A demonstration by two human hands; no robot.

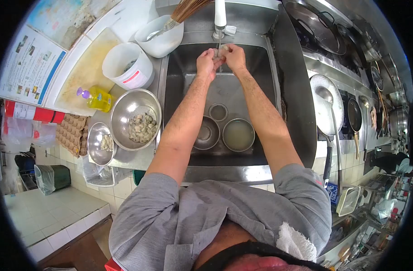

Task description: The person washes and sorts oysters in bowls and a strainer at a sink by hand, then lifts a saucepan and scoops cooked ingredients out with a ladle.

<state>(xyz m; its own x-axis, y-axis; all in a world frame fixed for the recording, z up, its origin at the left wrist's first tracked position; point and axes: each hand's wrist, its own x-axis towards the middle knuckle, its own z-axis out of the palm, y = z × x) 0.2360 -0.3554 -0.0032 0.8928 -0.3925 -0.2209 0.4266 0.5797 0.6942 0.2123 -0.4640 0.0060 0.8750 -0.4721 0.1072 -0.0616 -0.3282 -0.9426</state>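
Observation:
Both my hands are together at the far end of the sink [273, 86], under the running tap [220, 16]. My left hand [207, 64] has its fingers closed around a small greyish piece [217, 53], which looks like raw seafood. My right hand [233, 58] pinches at the same piece from the other side; the fingers partly hide it. On the left counter, a large steel bowl [120, 101] holds several similar greyish pieces [142, 128]. Beside it, a smaller steel bowl [96, 142] contains pale pieces [107, 142].
Two round steel bowls, one with cloudy water [238, 135], stand in the sink near the drain [218, 112]. Left are a white bucket [143, 74], a white tub [170, 43] with a brush [186, 11], and a yellow soap bottle [99, 99]. A wok [326, 90] stands right.

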